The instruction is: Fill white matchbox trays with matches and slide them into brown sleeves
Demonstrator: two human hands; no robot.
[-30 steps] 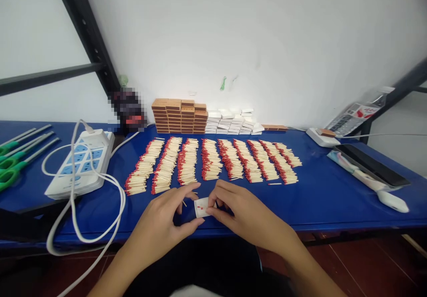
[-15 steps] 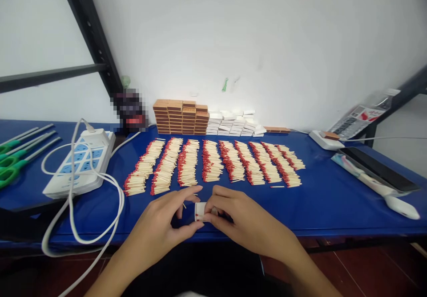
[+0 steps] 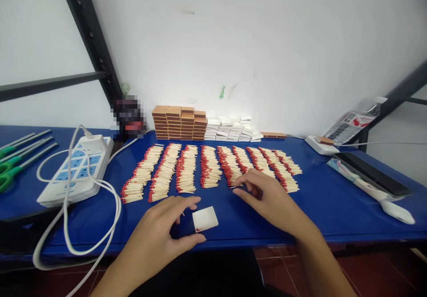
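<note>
A small white matchbox tray [image 3: 205,218] lies on the blue table in front of me, with a red match head showing at its near left corner. My left hand [image 3: 173,223] curves around the tray's left side, thumb and index finger apart, the thumb tip by the near edge. A pale match end shows by its curled fingers; whether they hold it is unclear. My right hand [image 3: 263,194] is at the near end of a row of red-tipped matches [image 3: 228,165]. A small gap shows between its thumb and index tips, with nothing visibly gripped.
Several match rows spread across the blue table [image 3: 320,212]. Behind them stand stacked brown matchboxes [image 3: 178,123] and white trays [image 3: 228,130]. A power strip [image 3: 78,168] with looped cable and green-handled scissors [image 3: 10,168] are left; a bottle [image 3: 355,119] and packaged white-handled tool [image 3: 396,210] right.
My right hand has let go of the white tray and moved right and forward to the matches. The tray now lies slightly turned, its inside uncovered. My left hand has stayed beside it.
</note>
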